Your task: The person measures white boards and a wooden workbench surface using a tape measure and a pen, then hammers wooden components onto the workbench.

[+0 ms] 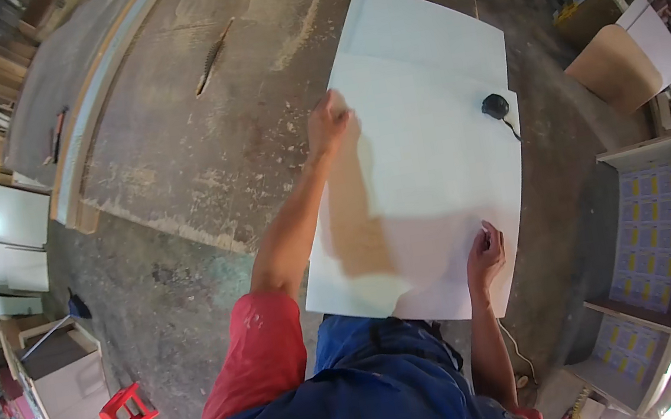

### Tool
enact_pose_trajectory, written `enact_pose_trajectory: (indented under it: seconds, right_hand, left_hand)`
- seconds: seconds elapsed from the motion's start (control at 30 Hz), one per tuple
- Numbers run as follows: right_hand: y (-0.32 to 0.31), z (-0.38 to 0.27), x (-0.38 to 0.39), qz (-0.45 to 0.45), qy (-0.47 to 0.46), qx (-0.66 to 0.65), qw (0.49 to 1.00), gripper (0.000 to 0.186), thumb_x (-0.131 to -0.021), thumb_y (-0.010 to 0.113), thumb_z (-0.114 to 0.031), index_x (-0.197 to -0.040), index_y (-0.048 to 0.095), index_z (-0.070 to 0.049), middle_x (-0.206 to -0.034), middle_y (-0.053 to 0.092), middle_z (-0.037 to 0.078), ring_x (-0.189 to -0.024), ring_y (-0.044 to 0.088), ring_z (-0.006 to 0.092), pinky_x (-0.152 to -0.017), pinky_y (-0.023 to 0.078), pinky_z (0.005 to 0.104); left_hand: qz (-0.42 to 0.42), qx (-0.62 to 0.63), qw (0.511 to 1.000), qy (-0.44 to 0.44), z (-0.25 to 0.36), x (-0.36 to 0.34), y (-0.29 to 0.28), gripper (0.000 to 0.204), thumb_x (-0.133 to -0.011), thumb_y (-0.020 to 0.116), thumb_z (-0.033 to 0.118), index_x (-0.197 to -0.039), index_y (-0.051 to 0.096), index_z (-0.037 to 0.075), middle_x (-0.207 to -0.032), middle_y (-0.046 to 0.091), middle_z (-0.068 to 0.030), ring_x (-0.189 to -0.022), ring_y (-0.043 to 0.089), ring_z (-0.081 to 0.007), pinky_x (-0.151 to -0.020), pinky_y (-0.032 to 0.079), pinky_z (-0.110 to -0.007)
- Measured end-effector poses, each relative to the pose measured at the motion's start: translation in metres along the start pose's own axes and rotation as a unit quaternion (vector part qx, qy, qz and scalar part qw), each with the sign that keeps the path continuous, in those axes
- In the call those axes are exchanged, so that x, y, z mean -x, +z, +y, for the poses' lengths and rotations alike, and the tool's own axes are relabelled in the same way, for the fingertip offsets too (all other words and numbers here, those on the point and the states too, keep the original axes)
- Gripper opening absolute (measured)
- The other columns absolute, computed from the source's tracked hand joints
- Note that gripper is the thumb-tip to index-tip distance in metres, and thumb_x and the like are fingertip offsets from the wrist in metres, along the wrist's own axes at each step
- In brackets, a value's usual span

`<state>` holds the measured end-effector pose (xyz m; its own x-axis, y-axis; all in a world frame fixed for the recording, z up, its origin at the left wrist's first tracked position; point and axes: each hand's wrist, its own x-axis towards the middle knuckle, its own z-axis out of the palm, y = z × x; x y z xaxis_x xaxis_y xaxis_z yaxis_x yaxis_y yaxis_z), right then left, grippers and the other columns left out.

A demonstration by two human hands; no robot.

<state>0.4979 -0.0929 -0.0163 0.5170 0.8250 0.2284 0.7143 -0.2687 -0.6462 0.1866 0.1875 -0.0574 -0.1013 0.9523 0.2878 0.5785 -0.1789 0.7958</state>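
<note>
Large white boards (434,167) lie overlapped in front of me, their near edge close to my waist. At their left edge is my left hand (328,123), its fingers curled over the rim of the upper board. My right hand (486,254) is over the near right part of the same board, fingers pinched together; whatever is between them is too small to make out. Toward the right edge sits a black tape measure (495,105) with a dark strap trailing from it. Shadows of my arms fall across the white surface.
A worn brown work table (193,144) with a dark slit spreads to the left. On the floor stands a red plastic stool (128,409). An open cabinet carcass (642,152) is at right, near leaning panels (615,64). White panels (0,254) are stacked far left.
</note>
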Motion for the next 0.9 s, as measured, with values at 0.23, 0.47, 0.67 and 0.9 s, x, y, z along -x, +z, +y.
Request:
enact_pose_trajectory:
  seconds: [0.23, 0.47, 0.67, 0.9]
  right_hand:
    - [0.021, -0.015, -0.009, 0.014, -0.059, 0.064, 0.996, 0.021, -0.087, 0.055, -0.003, -0.107, 0.061, -0.009, -0.085, 0.061, 0.01, -0.069, 0.062, 0.0257, -0.061, 0.05, 0.0359]
    - [-0.001, 0.005, -0.013, 0.006, -0.045, 0.113, 0.993, 0.023, -0.085, 0.055, -0.003, -0.107, 0.057, -0.008, -0.08, 0.058, 0.011, -0.067, 0.061, 0.0298, -0.06, 0.048, 0.0415]
    - [0.005, -0.02, -0.015, 0.031, -0.029, 0.123, 0.991, 0.014, -0.083, 0.06, -0.008, -0.096, 0.056, -0.011, -0.087, 0.061, 0.011, -0.077, 0.064, 0.0335, -0.062, 0.051, 0.0441]
    - [-0.003, -0.014, -0.014, 0.027, -0.015, 0.125, 0.992, 0.018, -0.082, 0.058, -0.006, -0.099, 0.057, -0.008, -0.082, 0.057, 0.012, -0.074, 0.062, 0.0336, -0.062, 0.05, 0.0433]
  left_hand:
    - [-0.027, -0.129, 0.99, 0.056, -0.042, -0.14, 0.021, 0.05, -0.074, 0.07, 0.018, -0.12, 0.056, 0.002, -0.109, 0.064, -0.0193, -0.107, 0.057, -0.0378, -0.09, 0.049, -0.047]
    - [-0.142, 0.009, 0.938, 0.316, 0.146, -0.059, 0.179, 0.073, -0.072, 0.072, 0.016, -0.138, 0.043, 0.007, -0.14, 0.044, -0.0223, -0.13, 0.04, -0.0415, -0.105, 0.037, -0.049]
    - [-0.324, -0.01, 0.889, 0.323, 0.201, -0.023, 0.24, 0.071, -0.072, 0.069, 0.009, -0.139, 0.046, 0.016, -0.151, 0.03, -0.0164, -0.138, 0.028, -0.0427, -0.107, 0.033, -0.059]
    - [-0.271, 0.068, 0.888, 0.365, 0.189, -0.023, 0.245, 0.053, -0.078, 0.065, 0.004, -0.129, 0.058, 0.015, -0.135, 0.046, -0.0122, -0.122, 0.044, -0.0366, -0.099, 0.042, -0.045]
